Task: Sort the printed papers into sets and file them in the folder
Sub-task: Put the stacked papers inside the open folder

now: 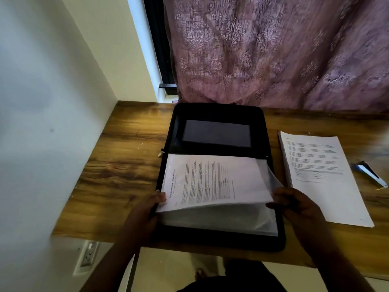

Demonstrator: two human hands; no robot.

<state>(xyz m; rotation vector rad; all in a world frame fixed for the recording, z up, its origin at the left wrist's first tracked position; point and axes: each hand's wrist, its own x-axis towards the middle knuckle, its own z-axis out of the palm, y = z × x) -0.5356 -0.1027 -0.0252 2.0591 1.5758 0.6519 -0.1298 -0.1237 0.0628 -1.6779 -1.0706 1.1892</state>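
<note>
Both forearms come up from the bottom of the frame toward a black zip folder [219, 114] lying open on the wooden desk [126, 154]. On the near half of that folder sits a set of printed papers [210, 180], turned so its lines of text run away from the person; its long axis goes from 9 o'clock to 3 o'clock, and the heading lies along the 9 o'clock edge. From the left hand [147, 209] the set lies toward 2 o'clock, with the fingertips curled against its near-left corner and the folder rim. From the right hand [294, 207] it lies toward 10 o'clock, and that hand has the better hold: its fingers appear to pinch the near-right corner, which stands lifted off the clear plastic sleeves [242, 220] beneath, though motion blur makes the exact grip hard to read. My judgement is that the coming move turns on this raised corner, since the sheet has to slide in or lie flat along the 9-to-3 line, led by the right hand while the left steadies the opposite corner. At 3 o'clock of the folder, well apart from both hands, a second stack of printed sheets [320, 175] lies flat with its long axis toward 12 o'clock. Just beyond it lies a stapler [370, 173].
</note>
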